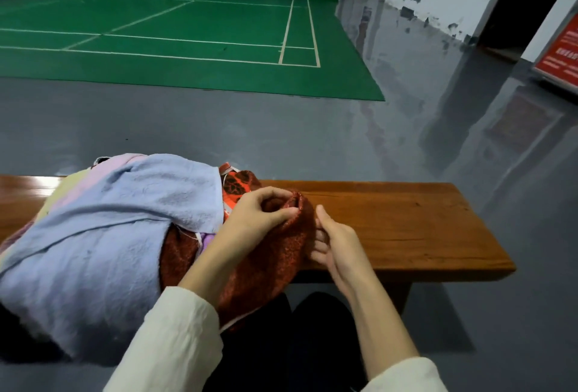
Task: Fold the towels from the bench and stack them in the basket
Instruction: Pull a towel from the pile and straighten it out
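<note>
A pile of towels lies on the left part of the wooden bench (pixel 406 222). On top is a light blue towel (pixel 103 229), with pale pink and yellow cloth under it. A dark red towel (pixel 272 266) hangs over the bench's front edge beside the pile. My left hand (pixel 256 216) pinches the red towel's upper edge between thumb and fingers. My right hand (pixel 334 244) grips the same towel's right edge, its fingers curled into the cloth. No basket is in view.
An orange and black patterned cloth (pixel 237 188) pokes out behind the blue towel. The right half of the bench shows bare wood. Grey floor surrounds the bench, with a green court (pixel 175 35) beyond. My dark trouser legs (pixel 300 344) are below the bench edge.
</note>
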`<action>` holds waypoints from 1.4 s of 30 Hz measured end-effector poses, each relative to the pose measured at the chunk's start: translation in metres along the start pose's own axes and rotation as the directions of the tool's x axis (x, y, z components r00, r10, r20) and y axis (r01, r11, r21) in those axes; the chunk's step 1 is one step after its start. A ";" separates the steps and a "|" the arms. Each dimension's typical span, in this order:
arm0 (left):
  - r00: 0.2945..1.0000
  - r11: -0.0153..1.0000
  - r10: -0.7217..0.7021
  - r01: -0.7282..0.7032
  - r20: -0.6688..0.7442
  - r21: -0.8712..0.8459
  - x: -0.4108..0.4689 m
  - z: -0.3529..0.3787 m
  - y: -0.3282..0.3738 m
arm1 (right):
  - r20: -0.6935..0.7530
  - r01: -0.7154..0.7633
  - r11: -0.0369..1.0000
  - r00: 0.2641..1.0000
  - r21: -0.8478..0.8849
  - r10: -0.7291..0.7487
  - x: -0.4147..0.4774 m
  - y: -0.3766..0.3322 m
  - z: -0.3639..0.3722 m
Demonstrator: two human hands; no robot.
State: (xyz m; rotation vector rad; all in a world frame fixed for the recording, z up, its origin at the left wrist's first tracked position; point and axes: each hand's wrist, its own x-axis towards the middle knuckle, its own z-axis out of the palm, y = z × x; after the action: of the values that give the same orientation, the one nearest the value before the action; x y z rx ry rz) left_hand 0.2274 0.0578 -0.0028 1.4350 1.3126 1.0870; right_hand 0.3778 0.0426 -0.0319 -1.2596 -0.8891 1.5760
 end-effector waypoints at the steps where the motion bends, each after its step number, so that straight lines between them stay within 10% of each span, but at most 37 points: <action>1: 1.000 1.000 -0.008 0.009 0.027 -0.027 -0.005 0.005 0.000 | 0.042 -0.026 0.999 0.999 0.028 0.025 -0.002 0.001 0.008; 9: 0.996 0.986 -0.064 0.073 -0.061 0.152 -0.019 0.003 -0.023 | -0.329 0.116 0.965 0.944 0.235 -0.034 0.006 0.006 -0.013; 17: 0.849 0.817 0.425 -0.211 -0.313 0.537 0.029 -0.050 0.023 | -0.422 0.405 0.872 0.866 0.274 -0.270 0.002 -0.039 -0.029; 23: 0.949 0.805 0.123 0.075 -0.290 0.588 0.000 -0.011 -0.025 | -0.357 0.147 0.913 0.934 0.381 -0.001 -0.008 0.003 -0.003; 29: 0.995 0.939 0.096 -0.095 0.012 0.330 -0.056 0.059 -0.048 | -0.276 0.083 0.912 0.960 0.403 0.034 -0.019 0.037 0.016; 42: 0.994 0.901 0.098 -0.110 0.050 0.421 -0.080 0.056 -0.062 | -0.193 0.024 0.915 0.979 0.404 0.060 -0.050 0.054 0.006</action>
State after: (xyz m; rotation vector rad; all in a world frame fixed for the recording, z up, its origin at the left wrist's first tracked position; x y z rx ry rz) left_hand 0.2636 -0.0210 -0.0793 1.8504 1.5301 0.8751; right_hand 0.3647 -0.0226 -0.0637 -1.1028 -0.3935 1.5169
